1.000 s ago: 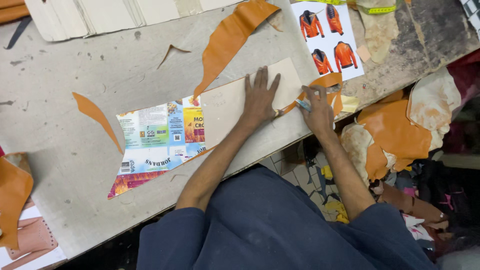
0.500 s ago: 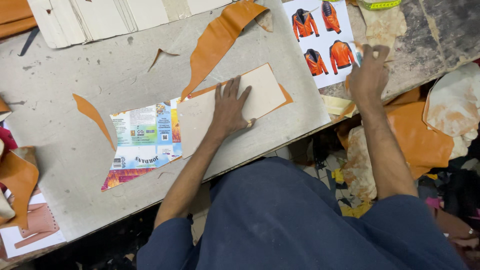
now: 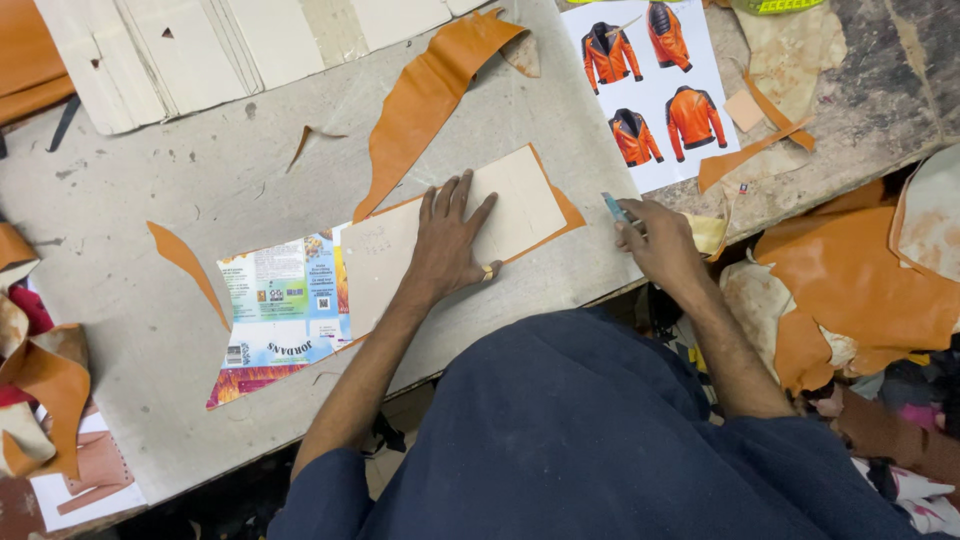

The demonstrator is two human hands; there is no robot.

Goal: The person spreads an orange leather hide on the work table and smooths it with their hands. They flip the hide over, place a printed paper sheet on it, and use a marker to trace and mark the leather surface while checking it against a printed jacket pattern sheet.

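Five spread left-hand fingers (image 3: 450,205) press the cardboard pattern (image 3: 520,205) flat; right hand (image 3: 655,240) grips a blade (image 3: 614,208) beside it

Evenly lit from above, soft and fairly bright across the desk (image 3: 180,330). Faint shadows only, under the left hand (image 3: 450,240) and forearm. Dim past the desk's near edge. No glare. Sharp mid-frame; slightly soft toward the corners.

Left hand (image 3: 448,245) presses cardboard pattern (image 3: 455,235) flat; right hand (image 3: 658,240) holds blue cutter (image 3: 613,207).
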